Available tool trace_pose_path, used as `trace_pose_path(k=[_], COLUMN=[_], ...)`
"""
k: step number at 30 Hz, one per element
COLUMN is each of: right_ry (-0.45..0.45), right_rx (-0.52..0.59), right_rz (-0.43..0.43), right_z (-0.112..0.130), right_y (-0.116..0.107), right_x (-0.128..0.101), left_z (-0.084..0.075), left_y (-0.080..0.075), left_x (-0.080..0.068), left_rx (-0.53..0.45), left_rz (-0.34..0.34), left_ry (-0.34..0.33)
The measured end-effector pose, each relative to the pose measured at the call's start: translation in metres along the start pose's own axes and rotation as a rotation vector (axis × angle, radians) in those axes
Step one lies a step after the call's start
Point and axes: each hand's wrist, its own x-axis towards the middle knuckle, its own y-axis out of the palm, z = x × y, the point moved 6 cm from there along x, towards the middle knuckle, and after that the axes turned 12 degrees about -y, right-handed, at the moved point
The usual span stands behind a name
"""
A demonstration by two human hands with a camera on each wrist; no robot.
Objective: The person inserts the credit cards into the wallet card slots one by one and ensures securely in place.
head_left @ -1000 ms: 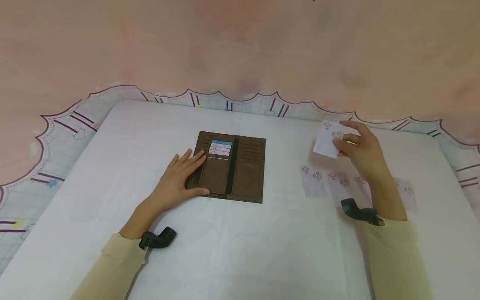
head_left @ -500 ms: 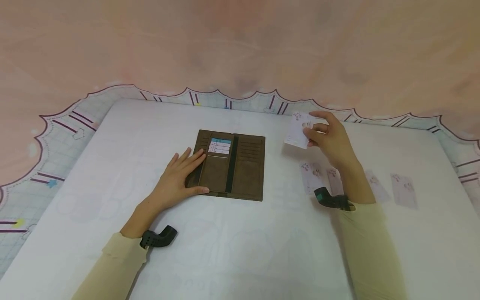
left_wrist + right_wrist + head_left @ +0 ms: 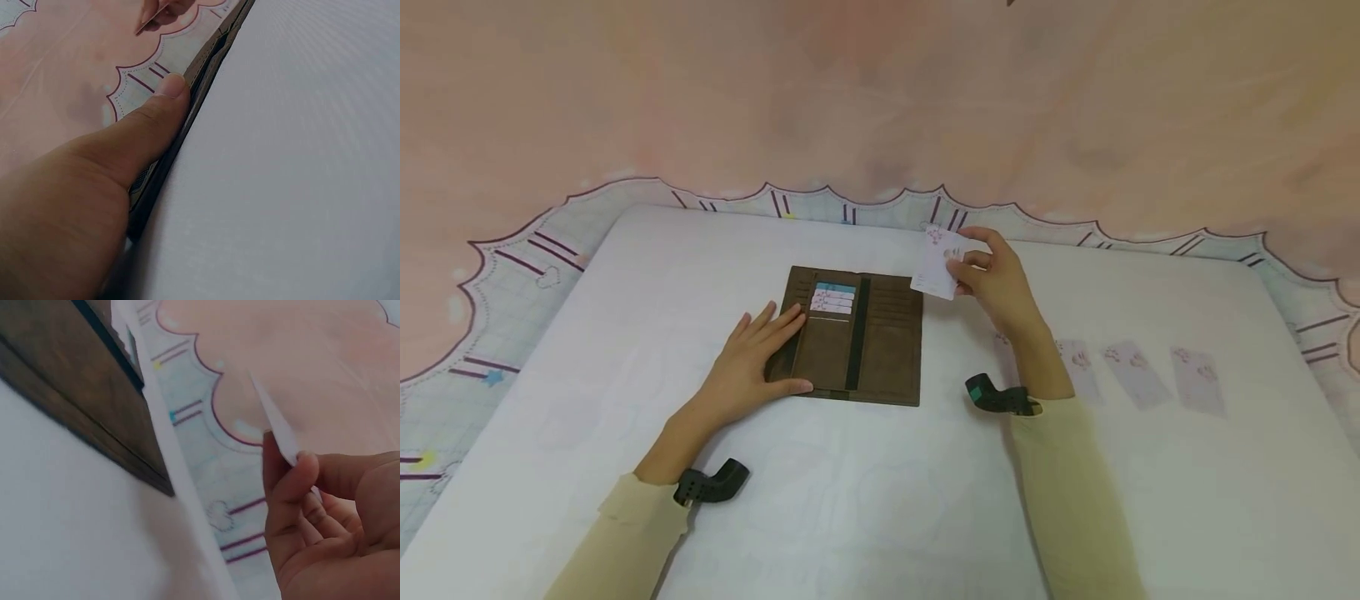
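A brown wallet [image 3: 891,350] lies opened flat on the white table, with a dark strap down its middle. Several cards [image 3: 832,298] are tucked in slots on its left half, a blue one topmost. My left hand [image 3: 737,362] rests with spread, straight fingers on the wallet's left edge; in the left wrist view its thumb [image 3: 169,94] lies along the lower edge. My right hand [image 3: 1000,283] pinches a white card [image 3: 936,267] with pink print between thumb and fingers, raised beside the wallet's upper right corner. The right wrist view shows this card edge-on.
Several more printed cards [image 3: 1135,373] lie in a row on the white table [image 3: 865,500], to the right of the wallet and partly behind my right forearm. A patterned cloth border [image 3: 895,204] runs along the far edge.
My right hand has carried the pinched card leftward from above the card row to the wallet's upper right corner. My left hand stays in place on the wallet.
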Motion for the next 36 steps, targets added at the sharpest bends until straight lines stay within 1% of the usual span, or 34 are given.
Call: trace_pose_path(k=[4,6,10,16,23,26,28,33,36], right_ry=[-0.024,-0.034,-0.035,-0.057,-0.109,-0.123,-0.125,-0.105,-0.102], right_rx=[0.078,0.093,0.056,0.009,-0.018,-0.034,-0.049,-0.092,-0.119], right_rz=[-0.022,-0.022,0.004,0.045,0.077,0.104,0.123,0.167,0.189], right_z=[-0.007,-0.009,-0.013,-0.023,-0.031,-0.032,-0.03,-0.011,-0.006], right_y=[0.017,0.025,0.036,0.045,0.05,0.051,0.051,0.053,0.054], right_x=[0.0,0.0,-0.001,-0.004,-0.003,-0.004,-0.005,-0.012,-0.015], left_z=[0.0,0.0,-0.001,-0.001,0.001,0.001,0.0,-0.001,-0.001], left_y=[0.0,-0.001,-0.001,0.002,0.001,0.0,0.0,-0.001,-0.001], left_x=[0.0,0.0,-0.003,-0.003,0.0,0.0,0.0,0.0,-0.001], left_rx=[-0.005,-0.004,-0.013,-0.011,0.002,0.0,-0.003,-0.002,-0.003], left_rz=[0.003,0.003,-0.003,-0.003,-0.009,-0.009,-0.008,-0.009,-0.011], left_ry=[-0.001,0.0,0.004,0.006,0.014,0.015,0.016,0.017,0.013])
